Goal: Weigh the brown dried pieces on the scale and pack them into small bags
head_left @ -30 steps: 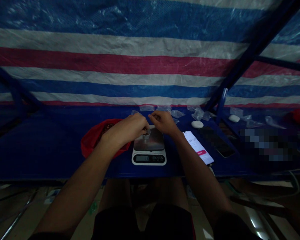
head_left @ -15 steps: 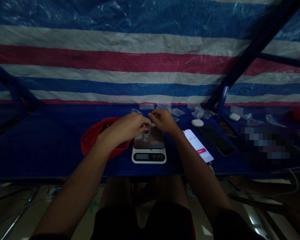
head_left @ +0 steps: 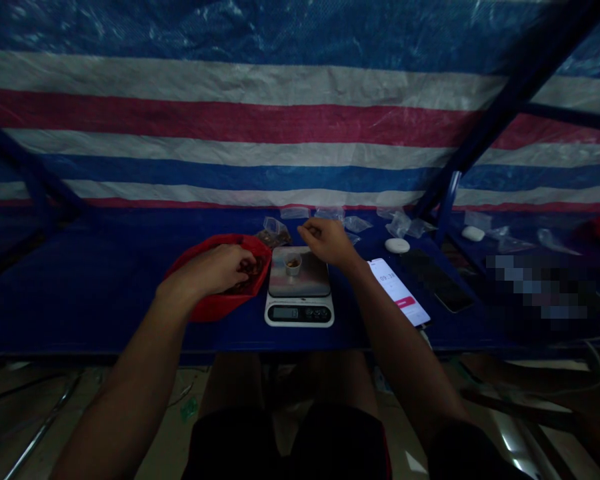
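1. While the head view is looking down on a blue table (head_left: 90,287), the main change is showing at the left hand (head_left: 207,270); it is no longer closing around the small cup (head_left: 293,265) over the kitchen scale (head_left: 310,280), and is reaching into a red plastic bag (head_left: 215,308) beside the scale instead.
2. The left hand's fingers (head_left: 243,257) are curving down over the brown pieces (head_left: 250,270) in the bag; they are partly closed, but I cannot tell whether they are gripping any pieces.
3. The right hand (head_left: 327,241) is hovering just past the far edge of the scale, with its fingers loosely bunched; it is showing nothing in its hold and is not touching the cup.
4. The cup is standing upright and unheld on the scale's platform, with brown pieces lying inside it; it is sitting between the two hands, apart from both, and nearer the right one.
5. A clear plastic bag (head_left: 275,232) with brown contents is lying beyond the red bag; other clear bags (head_left: 357,224) are scattered along the far edge, while a lit smartphone (head_left: 396,292) and a dark smartphone (head_left: 433,280) are lying to the right of the scale.
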The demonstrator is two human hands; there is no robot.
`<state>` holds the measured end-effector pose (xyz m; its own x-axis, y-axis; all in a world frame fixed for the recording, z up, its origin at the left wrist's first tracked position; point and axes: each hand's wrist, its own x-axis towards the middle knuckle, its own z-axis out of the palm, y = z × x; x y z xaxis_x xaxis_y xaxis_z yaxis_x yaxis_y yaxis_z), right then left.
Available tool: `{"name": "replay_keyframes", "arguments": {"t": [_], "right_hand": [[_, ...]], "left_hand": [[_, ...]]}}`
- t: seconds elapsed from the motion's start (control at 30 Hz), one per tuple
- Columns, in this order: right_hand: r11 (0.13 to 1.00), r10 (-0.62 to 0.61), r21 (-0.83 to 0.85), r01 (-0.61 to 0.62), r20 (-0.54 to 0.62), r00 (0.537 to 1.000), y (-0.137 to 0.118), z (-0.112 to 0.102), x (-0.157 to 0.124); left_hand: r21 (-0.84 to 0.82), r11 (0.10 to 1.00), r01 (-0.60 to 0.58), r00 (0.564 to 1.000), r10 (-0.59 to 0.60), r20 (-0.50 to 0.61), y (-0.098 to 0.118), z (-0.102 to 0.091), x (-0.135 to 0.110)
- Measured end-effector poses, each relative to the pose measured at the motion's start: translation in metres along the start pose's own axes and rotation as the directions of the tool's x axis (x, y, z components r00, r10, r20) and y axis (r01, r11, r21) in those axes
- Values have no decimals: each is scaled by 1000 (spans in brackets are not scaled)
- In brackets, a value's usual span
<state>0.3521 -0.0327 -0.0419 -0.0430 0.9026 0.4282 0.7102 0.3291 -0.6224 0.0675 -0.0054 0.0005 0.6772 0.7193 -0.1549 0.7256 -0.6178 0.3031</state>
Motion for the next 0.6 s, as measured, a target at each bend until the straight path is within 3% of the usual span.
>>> {"name": "replay_keyframes", "arguments": {"t": [0.3,0.6], "right_hand": [[1000,-6,0,6,-13,1000,2,0,0],[1000,-5,-6,5,8,1000,2,0,0]], "left_hand": [[92,993,-70,996,74,-45,5,12,11],[27,994,-105,994,105,-20,-6,-5,7]]}}
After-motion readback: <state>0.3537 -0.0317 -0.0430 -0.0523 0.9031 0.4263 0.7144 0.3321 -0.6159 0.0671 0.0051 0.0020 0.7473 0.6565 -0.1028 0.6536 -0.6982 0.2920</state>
